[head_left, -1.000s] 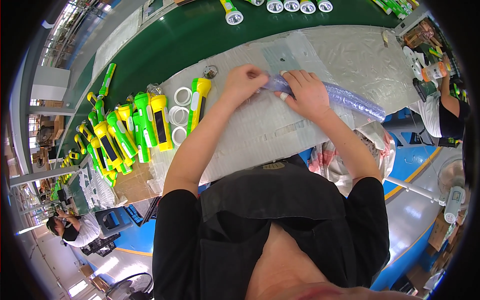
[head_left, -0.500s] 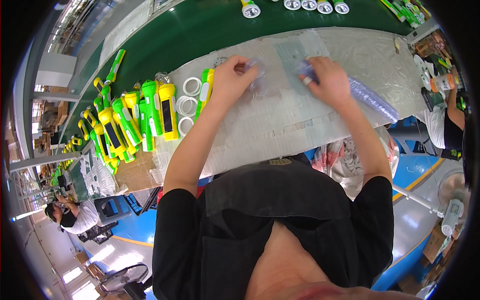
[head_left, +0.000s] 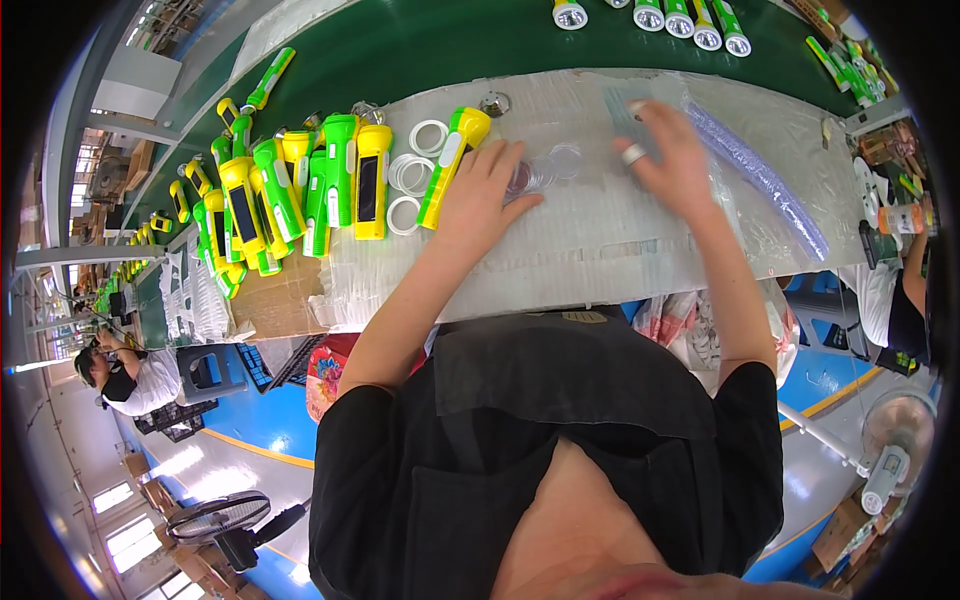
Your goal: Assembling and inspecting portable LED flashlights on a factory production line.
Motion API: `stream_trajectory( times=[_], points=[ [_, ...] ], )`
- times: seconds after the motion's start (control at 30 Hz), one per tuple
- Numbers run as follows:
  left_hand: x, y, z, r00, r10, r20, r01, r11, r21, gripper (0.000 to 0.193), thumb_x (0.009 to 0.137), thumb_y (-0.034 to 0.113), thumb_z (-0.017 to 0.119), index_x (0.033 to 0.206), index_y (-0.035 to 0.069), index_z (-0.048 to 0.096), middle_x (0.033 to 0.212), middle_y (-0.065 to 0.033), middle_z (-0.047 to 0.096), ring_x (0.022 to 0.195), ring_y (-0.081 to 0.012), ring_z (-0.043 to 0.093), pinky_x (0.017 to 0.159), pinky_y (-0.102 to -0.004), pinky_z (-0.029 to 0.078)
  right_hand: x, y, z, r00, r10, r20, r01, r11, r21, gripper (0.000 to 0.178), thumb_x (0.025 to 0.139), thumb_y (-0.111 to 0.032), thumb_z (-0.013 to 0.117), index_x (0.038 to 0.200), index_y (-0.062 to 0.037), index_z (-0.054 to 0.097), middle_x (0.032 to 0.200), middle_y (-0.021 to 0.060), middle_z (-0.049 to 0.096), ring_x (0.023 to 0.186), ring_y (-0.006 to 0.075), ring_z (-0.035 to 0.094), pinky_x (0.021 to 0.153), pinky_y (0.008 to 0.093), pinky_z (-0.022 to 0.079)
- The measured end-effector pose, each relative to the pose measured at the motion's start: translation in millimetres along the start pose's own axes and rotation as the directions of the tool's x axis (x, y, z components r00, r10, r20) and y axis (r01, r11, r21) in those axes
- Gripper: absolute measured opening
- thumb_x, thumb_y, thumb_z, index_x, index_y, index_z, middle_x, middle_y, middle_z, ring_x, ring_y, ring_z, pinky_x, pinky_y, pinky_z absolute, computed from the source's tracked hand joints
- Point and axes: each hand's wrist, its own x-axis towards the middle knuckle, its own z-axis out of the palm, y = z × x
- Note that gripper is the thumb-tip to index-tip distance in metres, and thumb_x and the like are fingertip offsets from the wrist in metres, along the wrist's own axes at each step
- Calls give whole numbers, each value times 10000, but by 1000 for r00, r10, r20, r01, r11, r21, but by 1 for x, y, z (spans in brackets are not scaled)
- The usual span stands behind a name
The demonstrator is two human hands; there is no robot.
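Note:
My left hand (head_left: 484,197) lies over the covered bench with its fingers stretched and thumb apart, touching or just above some thin clear discs (head_left: 522,178). More clear round discs (head_left: 562,163) lie loosely overlapped to its right. Right beside its fingers is a yellow and green flashlight (head_left: 452,165). My right hand (head_left: 672,160), with a ring on one finger, hovers with fingers apart and nothing in it. Right of it lies a long, curved stack of clear discs (head_left: 765,178). White rings (head_left: 410,174) sit left of the flashlight.
Several green and yellow flashlights (head_left: 340,170) crowd the left of the bench. A silver reflector cup (head_left: 494,104) lies behind the single flashlight. More flashlights (head_left: 678,22) stand on the green surface (head_left: 440,55) at the back. Co-workers sit at far left and right.
My left hand has let go of the clear discs, which now lie on the bench. My right hand has left the end of the disc stack and opened. The view has shifted slightly.

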Motion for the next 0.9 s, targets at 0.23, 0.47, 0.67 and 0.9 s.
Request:
stream_trajectory(
  times=[0.23,0.47,0.67,0.9],
  points=[
    [-22,-8,-6,993,-121,-17,121,992,20,579,756,300,777,1207,3,568,1165,-151,595,1045,-332,572,877,-412,484,13,-78,39,987,-73,142,41,977,210,425,854,-292,672,1187,-38,593,1223,129,593,1132,314,546,920,409,459],
    [-42,-32,-37,965,-151,-215,196,959,206,548,725,255,796,1172,1,607,1079,-142,617,937,-336,589,808,-412,492,30,-108,72,896,210,392,-417,702,578,279,969,-234,571,1106,2,630,864,63,658,722,120,595,650,264,489],
    [-47,-31,-38,933,-139,-332,122,990,-71,476,756,163,758,1166,5,577,917,-165,619,838,-326,603,737,-415,501,57,-140,72,748,334,574,-625,647,438,399,943,-335,610,1100,31,622,893,75,668,740,111,599,664,263,487],
    [-81,-4,-37,950,-272,-152,116,763,-636,433,772,135,791,1145,40,592,905,-99,643,722,-171,590,633,-301,491,18,-155,67,846,134,515,-482,-218,849,448,840,-334,685,1128,-36,516,993,188,648,915,323,648,841,433,521]
  ],
)
